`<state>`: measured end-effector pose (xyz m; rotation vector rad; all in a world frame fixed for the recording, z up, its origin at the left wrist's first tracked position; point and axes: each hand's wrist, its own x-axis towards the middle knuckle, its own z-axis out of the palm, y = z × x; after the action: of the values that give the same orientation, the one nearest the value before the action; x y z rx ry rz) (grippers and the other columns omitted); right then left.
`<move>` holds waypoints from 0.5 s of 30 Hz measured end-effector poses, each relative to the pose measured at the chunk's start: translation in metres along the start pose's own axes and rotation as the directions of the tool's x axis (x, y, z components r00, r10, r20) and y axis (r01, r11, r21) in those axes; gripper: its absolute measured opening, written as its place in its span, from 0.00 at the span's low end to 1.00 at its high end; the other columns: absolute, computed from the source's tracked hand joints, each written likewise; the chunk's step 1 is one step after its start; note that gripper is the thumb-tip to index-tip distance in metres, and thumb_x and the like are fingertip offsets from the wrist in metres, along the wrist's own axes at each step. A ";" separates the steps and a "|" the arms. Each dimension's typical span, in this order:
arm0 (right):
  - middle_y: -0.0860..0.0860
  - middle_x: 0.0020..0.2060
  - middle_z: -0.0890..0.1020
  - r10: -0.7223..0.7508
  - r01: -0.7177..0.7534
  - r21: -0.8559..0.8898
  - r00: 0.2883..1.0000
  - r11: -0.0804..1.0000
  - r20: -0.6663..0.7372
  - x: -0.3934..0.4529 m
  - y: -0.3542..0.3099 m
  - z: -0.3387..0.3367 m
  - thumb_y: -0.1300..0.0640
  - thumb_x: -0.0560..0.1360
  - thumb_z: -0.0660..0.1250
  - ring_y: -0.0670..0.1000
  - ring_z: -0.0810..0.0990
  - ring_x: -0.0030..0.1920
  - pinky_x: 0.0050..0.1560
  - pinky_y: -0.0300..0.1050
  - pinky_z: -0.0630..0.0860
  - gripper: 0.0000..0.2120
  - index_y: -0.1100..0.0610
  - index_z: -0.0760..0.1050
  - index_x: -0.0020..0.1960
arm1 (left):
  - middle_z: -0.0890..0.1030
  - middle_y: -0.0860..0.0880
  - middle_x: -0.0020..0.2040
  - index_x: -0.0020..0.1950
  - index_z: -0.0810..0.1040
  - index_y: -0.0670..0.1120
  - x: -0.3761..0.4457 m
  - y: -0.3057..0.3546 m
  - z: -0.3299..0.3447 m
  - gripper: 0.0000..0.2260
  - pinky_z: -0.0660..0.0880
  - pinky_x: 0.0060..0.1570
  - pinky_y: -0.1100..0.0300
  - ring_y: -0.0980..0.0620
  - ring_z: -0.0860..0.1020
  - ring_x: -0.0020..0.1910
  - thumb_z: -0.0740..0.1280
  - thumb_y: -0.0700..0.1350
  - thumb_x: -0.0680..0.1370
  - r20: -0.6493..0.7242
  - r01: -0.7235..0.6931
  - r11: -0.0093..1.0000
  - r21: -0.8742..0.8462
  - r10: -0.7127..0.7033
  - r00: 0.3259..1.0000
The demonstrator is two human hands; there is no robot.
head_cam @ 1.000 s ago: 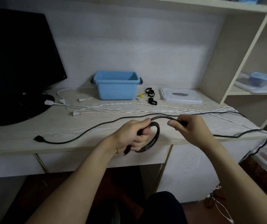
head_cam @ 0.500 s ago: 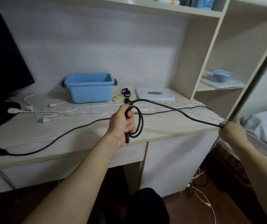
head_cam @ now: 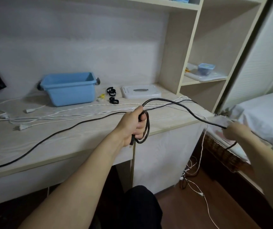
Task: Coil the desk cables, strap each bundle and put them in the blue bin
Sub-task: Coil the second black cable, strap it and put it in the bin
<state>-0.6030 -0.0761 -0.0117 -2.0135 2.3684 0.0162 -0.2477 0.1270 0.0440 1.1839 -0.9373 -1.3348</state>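
While left hand (head_cam: pixel 135 125) grips small coil of thick black power cable (head_cam: pixel 178 105) over front edge of pale wood-grain desk (head_cam: pixel 83 136), plug end pokes out under fist. Right hand (head_cam: pixel 235 131), blurry, off past desk's right end, pinching same cable, stretch between hands hanging in air. Rest of black cable trails left across desktop. Farther back, thin white cables (head_cam: pixel 69 115) lie loose. Behind those, black strap loops (head_cam: pixel 111 95) just right of blue plastic bin (head_cam: pixel 69 89) near wall, flat white box (head_cam: pixel 140 91) beside straps.
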 end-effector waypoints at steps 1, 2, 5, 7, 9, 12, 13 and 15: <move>0.56 0.56 0.82 -0.035 0.036 -0.025 0.999 0.999 0.010 0.004 0.004 0.009 0.49 0.79 0.57 0.57 0.81 0.59 0.61 0.49 0.76 0.19 0.58 0.77 0.63 | 0.57 0.52 0.24 0.33 0.64 0.48 0.001 -0.001 0.002 0.18 0.50 0.25 0.61 0.55 0.53 0.19 0.54 0.52 0.82 0.003 0.011 1.000 0.006 -0.011 1.000; 0.55 0.47 0.82 -0.047 0.049 -0.045 0.998 0.998 0.045 -0.007 0.002 0.008 0.48 0.77 0.56 0.58 0.82 0.50 0.54 0.50 0.79 0.19 0.58 0.79 0.57 | 0.56 0.52 0.23 0.32 0.63 0.48 0.002 -0.002 0.003 0.19 0.50 0.25 0.61 0.54 0.52 0.19 0.54 0.52 0.82 0.009 0.022 1.000 0.015 -0.022 1.000; 0.54 0.36 0.75 -0.045 0.062 -0.087 0.981 0.994 0.187 -0.050 -0.012 -0.001 0.50 0.77 0.60 0.56 0.76 0.40 0.41 0.45 0.75 0.14 0.58 0.78 0.53 | 0.55 0.51 0.22 0.30 0.59 0.49 0.001 -0.007 0.011 0.19 0.54 0.23 0.62 0.53 0.52 0.19 0.54 0.52 0.80 0.044 0.049 0.997 0.067 -0.052 0.998; 0.54 0.36 0.78 -0.065 0.073 -0.016 0.954 0.997 0.294 -0.082 -0.030 -0.016 0.50 0.82 0.61 0.53 0.76 0.37 0.35 0.42 0.72 0.14 0.60 0.78 0.56 | 0.55 0.51 0.21 0.30 0.57 0.49 0.000 -0.008 0.015 0.18 0.56 0.23 0.61 0.52 0.53 0.20 0.54 0.52 0.79 0.040 0.048 0.998 0.040 -0.050 0.998; 0.54 0.44 0.85 -0.084 0.073 0.041 0.903 0.996 0.421 -0.096 -0.042 -0.021 0.46 0.84 0.54 0.48 0.75 0.33 0.33 0.36 0.69 0.21 0.60 0.79 0.54 | 0.55 0.51 0.20 0.29 0.56 0.49 -0.003 -0.007 0.016 0.19 0.54 0.22 0.61 0.52 0.53 0.19 0.54 0.52 0.79 0.043 0.033 0.999 -0.007 -0.032 0.999; 0.54 0.39 0.87 -0.119 0.044 0.146 0.822 0.988 0.557 -0.109 -0.053 -0.024 0.40 0.84 0.50 0.51 0.83 0.39 0.40 0.39 0.76 0.28 0.60 0.78 0.50 | 0.55 0.52 0.20 0.27 0.57 0.49 -0.007 -0.005 0.012 0.20 0.49 0.22 0.62 0.54 0.52 0.18 0.54 0.52 0.79 0.080 0.046 0.988 -0.146 -0.035 0.996; 0.57 0.37 0.87 -0.155 0.028 0.222 0.801 0.975 0.579 -0.113 -0.056 -0.024 0.39 0.83 0.52 0.54 0.85 0.41 0.44 0.42 0.79 0.28 0.62 0.77 0.49 | 0.55 0.53 0.20 0.26 0.58 0.50 -0.009 -0.004 0.009 0.20 0.49 0.22 0.63 0.55 0.52 0.18 0.54 0.52 0.79 0.067 0.049 0.977 -0.206 -0.036 0.997; 0.60 0.35 0.86 -0.234 0.031 0.330 0.767 0.944 0.597 -0.124 -0.064 -0.029 0.38 0.81 0.58 0.58 0.86 0.38 0.44 0.49 0.83 0.28 0.66 0.76 0.51 | 0.55 0.53 0.20 0.27 0.59 0.50 -0.012 -0.002 0.002 0.20 0.49 0.21 0.64 0.55 0.53 0.17 0.55 0.51 0.79 0.002 0.034 0.954 -0.297 -0.035 0.999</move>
<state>-0.5202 0.0350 0.0225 -1.6713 1.6842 0.2666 -0.2506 0.1384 0.0444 0.9726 -0.6866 -1.4442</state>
